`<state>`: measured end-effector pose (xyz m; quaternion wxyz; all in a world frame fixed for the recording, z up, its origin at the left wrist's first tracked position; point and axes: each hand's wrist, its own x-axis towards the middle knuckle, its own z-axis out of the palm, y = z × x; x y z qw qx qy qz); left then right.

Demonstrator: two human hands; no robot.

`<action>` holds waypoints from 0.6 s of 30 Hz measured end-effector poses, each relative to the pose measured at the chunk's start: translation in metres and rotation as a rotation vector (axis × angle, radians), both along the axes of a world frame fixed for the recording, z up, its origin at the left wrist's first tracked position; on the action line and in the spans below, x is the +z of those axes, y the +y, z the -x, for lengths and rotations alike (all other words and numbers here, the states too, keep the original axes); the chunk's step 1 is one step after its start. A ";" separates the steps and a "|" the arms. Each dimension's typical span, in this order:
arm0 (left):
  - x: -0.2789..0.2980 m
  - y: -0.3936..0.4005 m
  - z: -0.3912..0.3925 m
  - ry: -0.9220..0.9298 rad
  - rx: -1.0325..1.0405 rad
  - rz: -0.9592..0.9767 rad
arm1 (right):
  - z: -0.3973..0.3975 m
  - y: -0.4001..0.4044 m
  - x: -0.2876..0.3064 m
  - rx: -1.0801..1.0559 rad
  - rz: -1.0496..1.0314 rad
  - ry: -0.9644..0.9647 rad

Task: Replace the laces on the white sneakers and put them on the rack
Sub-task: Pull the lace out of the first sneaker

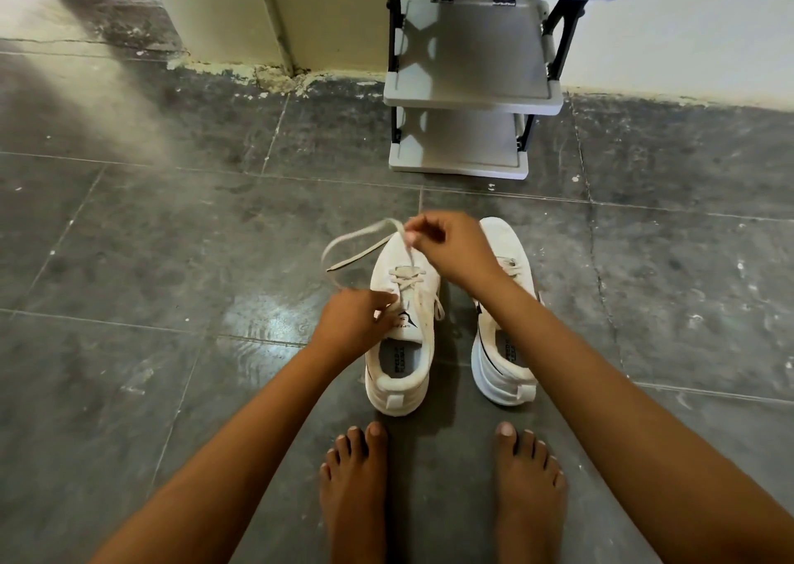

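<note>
Right hand [451,247] and left hand [358,320] both pinching the lace [343,241] on the left sneaker [404,331] (rack [468,99] not loaded, lots left).

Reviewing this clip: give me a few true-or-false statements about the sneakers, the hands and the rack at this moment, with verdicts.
1. The right hand pinches a white flat lace above the left white sneaker. True.
2. Both sneakers sit on the grey plastic shoe rack. False: both stand on the dark tiled floor.
3. The left hand is at the left sneaker's tongue. True.
4. The right white sneaker is held up. False: it stands on the floor.
</note>
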<state>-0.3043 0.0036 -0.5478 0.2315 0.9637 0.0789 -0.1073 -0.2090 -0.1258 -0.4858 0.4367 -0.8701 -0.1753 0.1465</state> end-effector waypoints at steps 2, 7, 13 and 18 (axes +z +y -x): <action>0.000 0.004 -0.002 0.013 0.020 0.044 | 0.012 -0.014 -0.023 0.116 0.221 0.128; 0.003 0.005 -0.012 -0.056 0.078 0.098 | 0.041 -0.025 -0.049 0.287 0.515 0.093; 0.003 -0.001 -0.022 -0.094 0.104 0.003 | 0.052 -0.037 -0.060 0.175 0.383 0.095; 0.000 -0.011 -0.026 -0.091 0.012 -0.143 | 0.060 -0.032 -0.066 0.194 0.388 0.037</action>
